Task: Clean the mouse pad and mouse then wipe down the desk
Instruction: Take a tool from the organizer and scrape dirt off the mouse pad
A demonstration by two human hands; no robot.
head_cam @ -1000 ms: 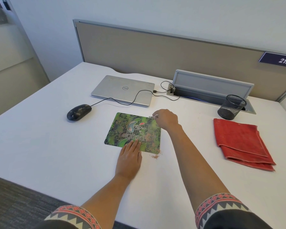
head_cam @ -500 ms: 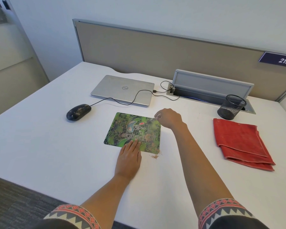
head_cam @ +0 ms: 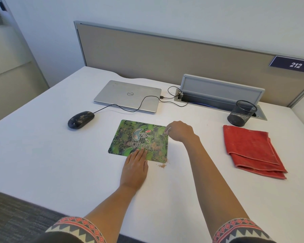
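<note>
While the flat left hand (head_cam: 134,170) steadies the mouse pad (head_cam: 128,137), the right hand (head_cam: 180,131), pinching a small pale thing (head_cam: 166,131), should sweep the crumbs (head_cam: 154,146) off gently.

Green swirly leaf-print rectangular mouse pad (head_cam: 130,137) with grey Logitech lettering, tan crumbs (head_cam: 162,166) dusting its near right corner. Left of the pad, an oval black mouse (head_cam: 80,119) flecked pale; right of it a plain red folded cloth (head_cam: 251,149). White counter (head_cam: 60,163), silver laptop (head_cam: 128,96) behind the pad, red-and-cream zigzag sleeves (head_cam: 77,228).
</note>
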